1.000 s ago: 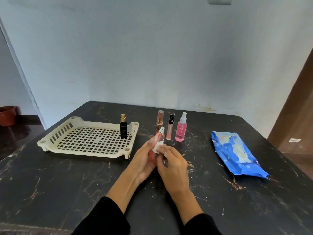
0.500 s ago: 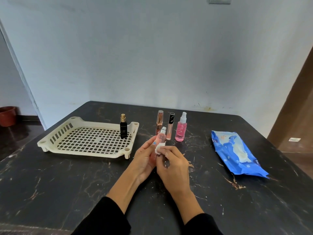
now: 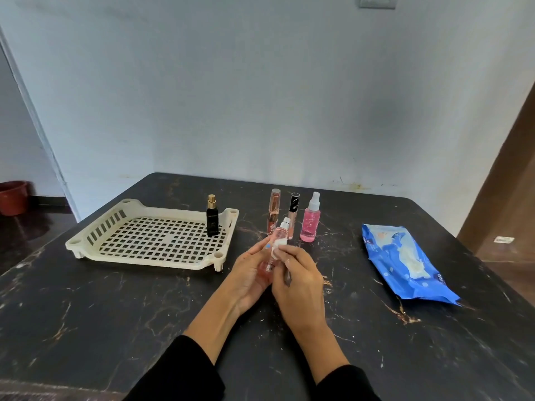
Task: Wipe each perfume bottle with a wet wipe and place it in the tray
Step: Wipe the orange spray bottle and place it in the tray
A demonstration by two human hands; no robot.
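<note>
- Dark marbled table [image 3: 115, 314] under a pale wall.
- Left hand [image 3: 249, 273] grips a small pink glass perfume bottle [image 3: 275, 250]; right hand [image 3: 301, 276] presses a white wet wipe [image 3: 280, 243] on it.
- Cream slotted plastic tray [image 3: 86, 244], left of the hands, holds one black bottle [image 3: 212, 222] (apparently done).
- Three bottles [image 3: 292, 219] wait beyond the hands.

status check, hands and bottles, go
Left hand grips pink bottle; right hand rubs wet wipe on it. Black bottle in tray; three bottles wait on table. Nothing in the way.
</note>
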